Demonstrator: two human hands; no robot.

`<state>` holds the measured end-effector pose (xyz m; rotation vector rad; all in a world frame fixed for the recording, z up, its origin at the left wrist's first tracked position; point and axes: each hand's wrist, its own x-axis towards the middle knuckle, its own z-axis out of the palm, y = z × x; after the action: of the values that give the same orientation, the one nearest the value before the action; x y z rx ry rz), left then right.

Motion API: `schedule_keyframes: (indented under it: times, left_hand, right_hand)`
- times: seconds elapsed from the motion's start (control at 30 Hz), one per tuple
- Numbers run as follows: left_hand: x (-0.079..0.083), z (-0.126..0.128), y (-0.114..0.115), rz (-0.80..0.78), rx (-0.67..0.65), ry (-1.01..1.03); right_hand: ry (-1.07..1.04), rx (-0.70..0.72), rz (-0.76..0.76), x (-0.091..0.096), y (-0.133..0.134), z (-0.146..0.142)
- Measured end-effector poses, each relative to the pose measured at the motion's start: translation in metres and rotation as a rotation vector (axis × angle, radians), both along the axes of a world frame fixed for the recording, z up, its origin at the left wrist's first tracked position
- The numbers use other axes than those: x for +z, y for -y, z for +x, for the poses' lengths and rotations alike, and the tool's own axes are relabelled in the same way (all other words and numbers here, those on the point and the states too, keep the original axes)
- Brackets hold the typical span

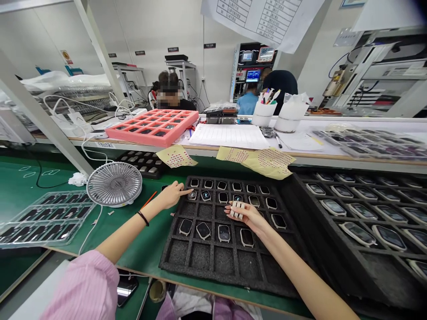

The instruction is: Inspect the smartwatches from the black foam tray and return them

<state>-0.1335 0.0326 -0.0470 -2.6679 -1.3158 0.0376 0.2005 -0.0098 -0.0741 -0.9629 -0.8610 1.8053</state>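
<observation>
Smartwatch bodies [203, 230] sit one to a cell in a black foam tray [200, 262], filling the far rows and one row nearer the person, while the nearest cells stand empty. Well left of this tray lies a clear plastic tray [46, 218] of dark parts, then a desk fan [114, 184], with an orange stick [148, 201] nearer the tray. The left hand [170, 195] reaches the tray's left side, its index finger stretched out to a body in the second row and nothing held. The right hand [245, 215] hangs over the tray's middle, fingers curled, with pale strips [237, 210] across them; whether it grips anything, I cannot tell. Just right of the tray, a larger black tray [376, 266] holds rows of devices.
</observation>
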Motion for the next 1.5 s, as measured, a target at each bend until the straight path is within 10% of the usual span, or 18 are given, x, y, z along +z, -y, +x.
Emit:
schedule_keyframes:
  times: [0.8, 1.27, 1.5]
  left_hand:
    - [-0.005, 0.058, -0.019, -0.035, -0.005, -0.012]
    - [0.005, 0.051, -0.015, -0.039, -0.017, -0.012]
    - [0.000, 0.100, -0.022, -0.045, -0.079, -0.028]
  right_hand:
    - [-0.029, -0.035, 0.014, 0.005, 0.002, 0.013]
    - [-0.112, -0.146, 0.071, 0.022, -0.004, 0.037]
    - [-0.089, -0.185, 0.090, 0.019, -0.008, 0.042]
